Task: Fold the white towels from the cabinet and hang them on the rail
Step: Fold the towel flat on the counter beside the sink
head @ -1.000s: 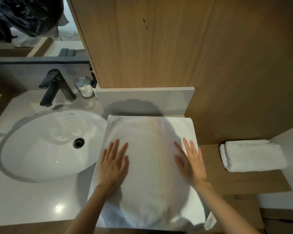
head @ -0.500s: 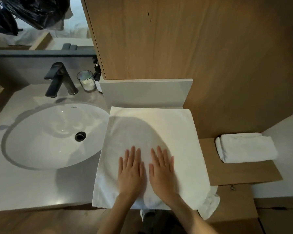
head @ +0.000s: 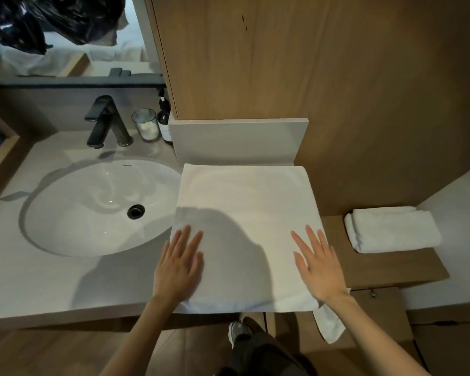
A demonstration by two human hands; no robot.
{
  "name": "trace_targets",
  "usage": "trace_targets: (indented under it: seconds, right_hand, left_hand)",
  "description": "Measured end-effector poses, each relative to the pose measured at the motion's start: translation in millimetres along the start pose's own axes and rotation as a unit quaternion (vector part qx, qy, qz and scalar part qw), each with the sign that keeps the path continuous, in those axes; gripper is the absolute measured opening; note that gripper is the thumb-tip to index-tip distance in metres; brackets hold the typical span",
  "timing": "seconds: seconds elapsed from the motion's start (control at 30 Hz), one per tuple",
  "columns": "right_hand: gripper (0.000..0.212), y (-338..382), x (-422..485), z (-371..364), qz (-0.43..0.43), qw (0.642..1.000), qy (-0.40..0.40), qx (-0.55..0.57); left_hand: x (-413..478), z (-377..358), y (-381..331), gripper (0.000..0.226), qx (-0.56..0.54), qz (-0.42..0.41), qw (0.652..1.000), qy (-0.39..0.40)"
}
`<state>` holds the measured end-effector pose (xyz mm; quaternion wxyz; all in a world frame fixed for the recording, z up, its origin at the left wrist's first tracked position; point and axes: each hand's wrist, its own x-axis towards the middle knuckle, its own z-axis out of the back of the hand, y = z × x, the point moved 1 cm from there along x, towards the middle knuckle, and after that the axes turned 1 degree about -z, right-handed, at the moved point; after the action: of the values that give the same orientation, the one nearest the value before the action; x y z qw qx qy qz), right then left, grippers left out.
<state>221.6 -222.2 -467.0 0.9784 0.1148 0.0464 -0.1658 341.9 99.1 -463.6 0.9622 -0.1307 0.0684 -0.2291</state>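
The white towel (head: 244, 226) is lying flat on the table (head: 38, 280) beside the sink (head: 92, 207). The left hand (head: 178, 264) and right hand (head: 319, 267) are pressing it near its front corners, fingers straight.

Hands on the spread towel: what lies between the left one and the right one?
Only bare white towel, partly in shadow, lies between the left hand and the right hand, as the head view shows.
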Motion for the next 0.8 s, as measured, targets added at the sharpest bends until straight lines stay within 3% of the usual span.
trace_targets:
  seconds: [0.13, 0.33, 0.57, 0.63, 0.7, 0.8]
  right_hand:
    - [0.049, 0, -15, 4, -0.028, 0.994, 0.01, 0.103]
    - [0.054, 0, -68, -5, -0.092, 0.953, -0.044, 0.285]
    - [0.067, -3, -97, -13, -0.163, 0.878, -0.071, 0.444]
    - [0.058, -3, -100, -6, -0.16, 0.86, -0.078, 0.479]
    - [0.042, -5, -102, 3, -0.141, 0.867, -0.079, 0.472]
    - [0.022, -10, -105, 18, -0.136, 0.862, -0.084, 0.48]
  left_hand:
    - [-4, 13, -3, 0.069, 0.035, -0.014, 0.999, 0.003]
    - [-40, 3, -25, 0.057, 0.04, -0.128, 0.991, 0.021]
    - [-61, -9, -11, 0.087, 0.098, -0.185, 0.976, 0.059]
    - [-58, -8, -10, 0.086, 0.093, -0.188, 0.975, 0.068]
    - [-55, -9, -10, 0.092, 0.097, -0.18, 0.976, 0.079]
    - [-55, -14, -8, 0.103, 0.097, -0.179, 0.978, 0.037]
